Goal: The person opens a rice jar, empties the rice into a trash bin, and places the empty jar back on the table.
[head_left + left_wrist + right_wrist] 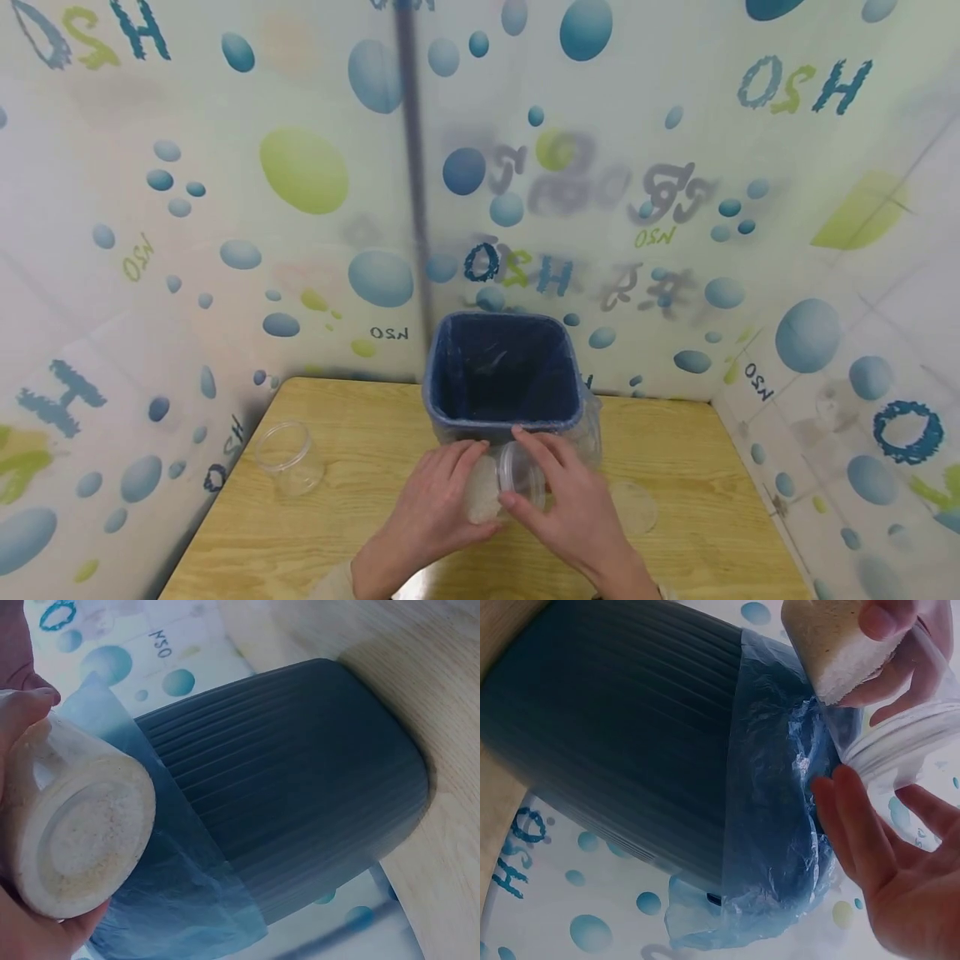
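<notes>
Starting at the left of the bench point(337, 533), an empty clear jar point(288, 457) lies on its side near the wall, well apart from my hands. My left hand point(431, 508) has its fingers point(26, 705) curled round the body of a clear jar of white grains point(491, 492), holding it tilted just in front of the blue bin point(502, 375). That bin stands at the back middle of the bench, lined with a thin plastic bag point(780, 825) folded over its rim. My right hand point(570, 508) meets the jar's threaded mouth, its fingers point(855, 817) fairly straight against the neck rather than wrapped round it. Farther right, a clear lid point(633, 507) lies flat on the bench, just beside my right hand.
</notes>
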### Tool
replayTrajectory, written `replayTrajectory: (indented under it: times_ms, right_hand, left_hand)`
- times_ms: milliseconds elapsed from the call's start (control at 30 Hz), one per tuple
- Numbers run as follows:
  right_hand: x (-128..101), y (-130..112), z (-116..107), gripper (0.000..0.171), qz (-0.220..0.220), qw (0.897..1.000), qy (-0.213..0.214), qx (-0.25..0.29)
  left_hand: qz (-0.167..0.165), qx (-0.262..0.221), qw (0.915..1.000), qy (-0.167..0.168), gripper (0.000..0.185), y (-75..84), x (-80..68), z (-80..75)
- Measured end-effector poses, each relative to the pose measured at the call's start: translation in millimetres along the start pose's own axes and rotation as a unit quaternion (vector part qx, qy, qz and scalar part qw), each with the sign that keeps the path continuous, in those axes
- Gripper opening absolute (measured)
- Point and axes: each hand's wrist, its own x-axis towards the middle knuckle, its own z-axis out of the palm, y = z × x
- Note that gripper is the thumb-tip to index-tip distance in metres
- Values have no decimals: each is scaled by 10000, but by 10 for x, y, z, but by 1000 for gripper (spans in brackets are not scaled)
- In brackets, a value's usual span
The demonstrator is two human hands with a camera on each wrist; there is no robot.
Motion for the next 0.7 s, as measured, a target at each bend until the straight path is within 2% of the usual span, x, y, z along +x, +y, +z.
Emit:
replayTrajectory:
  times_ms: [100, 233, 467, 700]
  right_hand:
    - [-1, -12, 0, 66, 272, 9991, -224, 220]
    - [9, 6, -11, 67, 314, 9969, -413, 589]
    - [21, 115, -42, 72, -345, 9946, -576, 790]
    - [26, 193, -84, 78, -758, 9828, -1013, 1347]
  left_hand:
    - [51, 104, 9999, 4, 103, -9, 1, 3]
    - [86, 165, 9998, 12, 102, -23, 2, 11]
    - [37, 130, 9999, 17, 101, -40, 0, 18]
    - [-14, 43, 9999, -141, 101, -51, -5, 6]
